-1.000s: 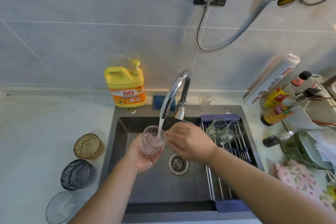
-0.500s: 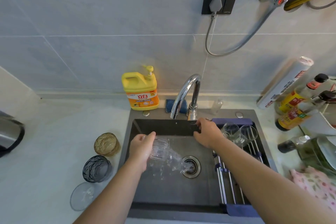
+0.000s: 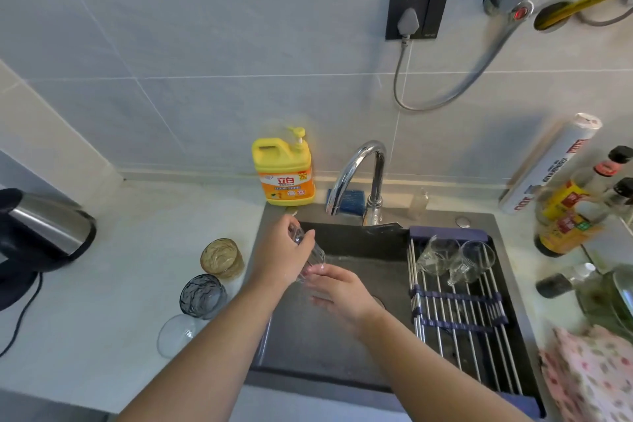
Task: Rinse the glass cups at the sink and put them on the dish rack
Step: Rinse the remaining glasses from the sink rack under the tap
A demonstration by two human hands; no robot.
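My left hand grips a clear glass cup, tipped with its mouth down and to the right over the dark sink. My right hand touches the cup's lower end from below, fingers apart. No water comes from the chrome tap. Two clear glass cups lie on the roll-up dish rack across the sink's right side. On the counter left of the sink stand an amber glass, a dark grey glass and a clear glass.
A yellow dish soap bottle stands behind the sink's left corner, a blue sponge behind the tap. A kettle sits at the far left. Sauce bottles, a roll and a floral cloth crowd the right counter.
The tap was running into the cup a second ago and is now off. My left hand emptied the cup into the sink, and my right hand left the tap and came under the cup.
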